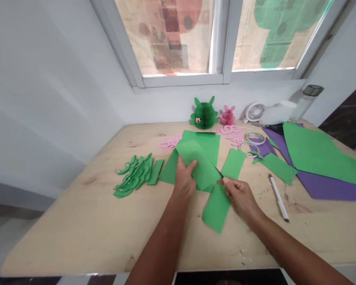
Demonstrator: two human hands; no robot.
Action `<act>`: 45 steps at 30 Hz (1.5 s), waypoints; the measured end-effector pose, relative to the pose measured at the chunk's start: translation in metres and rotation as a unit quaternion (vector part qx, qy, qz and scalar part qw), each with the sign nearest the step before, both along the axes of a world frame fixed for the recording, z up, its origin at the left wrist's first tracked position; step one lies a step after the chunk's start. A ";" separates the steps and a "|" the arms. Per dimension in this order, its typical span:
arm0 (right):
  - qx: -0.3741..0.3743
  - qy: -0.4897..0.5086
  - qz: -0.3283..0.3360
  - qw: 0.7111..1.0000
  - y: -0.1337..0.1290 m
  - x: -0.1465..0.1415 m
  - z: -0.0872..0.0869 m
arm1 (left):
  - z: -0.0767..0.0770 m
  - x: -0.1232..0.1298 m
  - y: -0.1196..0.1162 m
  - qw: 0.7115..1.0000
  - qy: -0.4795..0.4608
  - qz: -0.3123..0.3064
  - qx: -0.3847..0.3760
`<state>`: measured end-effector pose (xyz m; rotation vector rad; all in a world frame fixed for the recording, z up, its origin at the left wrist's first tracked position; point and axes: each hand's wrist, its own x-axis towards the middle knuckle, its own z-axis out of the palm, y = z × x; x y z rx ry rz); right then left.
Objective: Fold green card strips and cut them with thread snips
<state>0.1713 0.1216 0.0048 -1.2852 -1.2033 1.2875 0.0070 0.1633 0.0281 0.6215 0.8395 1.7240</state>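
Observation:
My left hand grips a green paper sheet by its left part, thumb on top. My right hand is closed on small dark scissors, whose blades meet the right edge of that sheet. Below the blades a green strip slants toward me, close to my right hand. Another green strip lies behind it. More green paper rests under and behind the held sheet. Left of my left hand are green cut pieces in a pile, beside a short green rectangle.
Pink paper scraps, tape rolls and a white pen lie around the table. Large green and purple sheets are at right. Paper figures, a fan and a bottle stand behind.

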 end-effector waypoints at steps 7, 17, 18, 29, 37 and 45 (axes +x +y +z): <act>0.002 0.002 0.002 1.000 0.000 0.000 -0.002 | 0.000 0.004 -0.002 1.000 -0.015 -0.009 -0.003; 0.014 0.008 -0.005 1.000 0.003 0.000 -0.005 | 0.002 0.009 -0.005 1.000 -0.005 -0.013 -0.004; 0.015 0.009 -0.006 1.000 0.002 0.000 -0.004 | 0.002 0.009 -0.005 1.000 -0.004 -0.013 -0.004; 0.022 0.005 -0.012 1.000 0.002 0.001 -0.003 | -0.002 0.010 -0.002 1.000 -0.005 -0.010 -0.008; 0.028 -0.001 -0.016 0.999 0.002 0.001 -0.001 | 0.002 0.012 -0.006 1.000 -0.003 -0.011 -0.004; 0.035 -0.018 -0.014 0.999 0.002 0.001 -0.001 | 0.005 0.006 -0.002 1.000 -0.009 -0.002 0.002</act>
